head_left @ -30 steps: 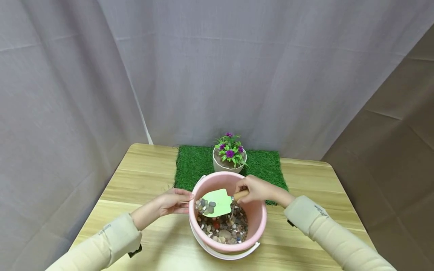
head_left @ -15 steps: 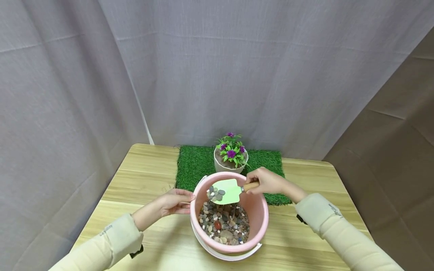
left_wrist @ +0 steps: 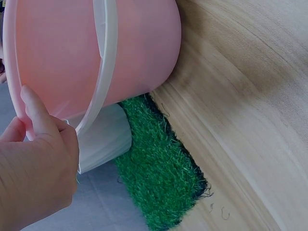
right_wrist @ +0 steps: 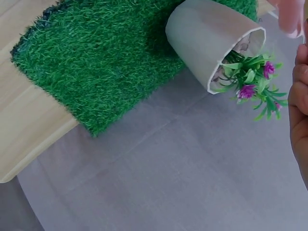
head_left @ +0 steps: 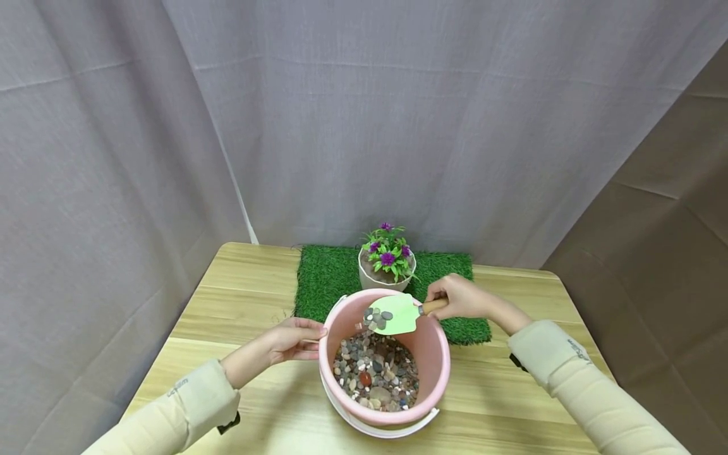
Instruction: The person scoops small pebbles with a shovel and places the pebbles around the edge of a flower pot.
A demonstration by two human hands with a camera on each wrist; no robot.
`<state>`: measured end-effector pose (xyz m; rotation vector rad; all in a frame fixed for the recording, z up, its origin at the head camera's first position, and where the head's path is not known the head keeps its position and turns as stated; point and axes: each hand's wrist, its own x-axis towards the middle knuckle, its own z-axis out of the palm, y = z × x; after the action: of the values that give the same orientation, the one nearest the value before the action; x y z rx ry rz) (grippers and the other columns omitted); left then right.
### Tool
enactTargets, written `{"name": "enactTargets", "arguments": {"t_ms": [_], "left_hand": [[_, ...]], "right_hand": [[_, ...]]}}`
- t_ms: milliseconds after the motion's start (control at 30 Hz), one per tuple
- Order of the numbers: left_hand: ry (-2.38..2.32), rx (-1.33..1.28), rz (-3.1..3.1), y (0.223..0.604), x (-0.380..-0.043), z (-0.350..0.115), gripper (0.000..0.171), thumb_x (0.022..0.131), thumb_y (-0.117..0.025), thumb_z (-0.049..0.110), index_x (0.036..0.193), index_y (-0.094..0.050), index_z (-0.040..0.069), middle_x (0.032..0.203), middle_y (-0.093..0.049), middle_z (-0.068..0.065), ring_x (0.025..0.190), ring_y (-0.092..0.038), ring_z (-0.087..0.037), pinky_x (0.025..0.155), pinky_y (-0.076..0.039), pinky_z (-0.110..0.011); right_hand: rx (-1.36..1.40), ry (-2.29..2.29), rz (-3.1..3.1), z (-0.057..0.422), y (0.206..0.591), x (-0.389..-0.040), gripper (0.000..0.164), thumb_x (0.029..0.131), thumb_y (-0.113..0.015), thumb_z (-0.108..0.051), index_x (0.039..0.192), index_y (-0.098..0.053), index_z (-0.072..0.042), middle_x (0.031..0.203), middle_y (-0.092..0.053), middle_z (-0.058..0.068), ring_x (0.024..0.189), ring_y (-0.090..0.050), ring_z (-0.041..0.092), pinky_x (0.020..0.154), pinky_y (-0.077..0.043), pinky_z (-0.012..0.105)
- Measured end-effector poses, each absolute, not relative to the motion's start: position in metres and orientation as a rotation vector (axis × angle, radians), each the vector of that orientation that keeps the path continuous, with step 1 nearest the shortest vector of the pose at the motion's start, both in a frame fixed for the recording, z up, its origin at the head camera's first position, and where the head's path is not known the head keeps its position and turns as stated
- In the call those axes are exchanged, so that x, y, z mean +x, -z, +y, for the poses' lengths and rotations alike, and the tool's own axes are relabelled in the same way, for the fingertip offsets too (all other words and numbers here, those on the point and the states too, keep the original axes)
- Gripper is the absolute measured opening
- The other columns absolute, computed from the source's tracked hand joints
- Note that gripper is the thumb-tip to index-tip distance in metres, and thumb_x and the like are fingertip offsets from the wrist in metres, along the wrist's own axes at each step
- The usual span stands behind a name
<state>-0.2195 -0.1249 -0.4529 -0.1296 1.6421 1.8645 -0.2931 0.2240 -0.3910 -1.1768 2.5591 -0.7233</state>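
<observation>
A pink bucket with a white handle stands on the table, pebbles covering its bottom. My left hand grips the bucket's left rim; in the left wrist view that hand has its thumb and fingers at the rim, with one finger along the outer wall. My right hand holds a light green trowel by its wooden grip. Several grey and white stones lie at the blade's left end, over the bucket's far part. In the right wrist view only part of the right hand shows.
Behind the bucket, a white flowerpot with purple flowers stands on a green grass mat. Wooden tabletop surrounds them. Grey curtain cloth hangs behind the table, brown cloth at the right.
My right hand has moved right and away from me, carrying the trowel with its stones from lower in the bucket up towards the far right rim. The left hand stays on the rim.
</observation>
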Motion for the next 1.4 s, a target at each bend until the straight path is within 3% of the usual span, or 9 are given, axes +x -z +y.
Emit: {"name": "enactTargets", "arguments": {"t_ms": [300,1067,1400], "left_hand": [[-1.866,-0.131,1.644,0.454,-0.220,-0.126,0.029,0.091,-0.056,0.005,0.116,-0.053,-0.009,0.074,-0.064,0.000,0.066,-0.065,-0.006,0.073,-0.063,-0.024],[-1.868,-0.113,1.641,0.454,-0.221,-0.128,0.027,0.092,-0.056,0.006,0.115,-0.054,-0.008,0.074,-0.064,0.001,0.066,-0.065,-0.006,0.073,-0.063,-0.024],[-1.867,-0.120,1.643,0.455,-0.221,-0.128,0.028,0.092,-0.056,0.005,0.116,-0.054,-0.008,0.075,-0.064,0.000,0.066,-0.065,-0.007,0.073,-0.063,-0.024]], "right_hand": [[-1.112,0.794,2.534,0.234,0.391,-0.294,0.006,0.076,-0.072,-0.006,0.078,-0.067,-0.005,0.060,-0.050,-0.007,0.051,-0.038,-0.003,0.041,-0.039,0.011],[-0.978,0.857,2.671,0.278,0.374,-0.306,0.010,0.077,-0.075,-0.009,0.084,-0.069,-0.004,0.072,-0.066,0.001,0.057,-0.050,-0.001,0.048,-0.049,0.017],[-0.957,0.821,2.799,0.303,0.375,-0.321,0.012,0.077,-0.074,-0.004,0.086,-0.068,0.001,0.074,-0.065,0.002,0.059,-0.046,-0.002,0.048,-0.044,0.016]]}}
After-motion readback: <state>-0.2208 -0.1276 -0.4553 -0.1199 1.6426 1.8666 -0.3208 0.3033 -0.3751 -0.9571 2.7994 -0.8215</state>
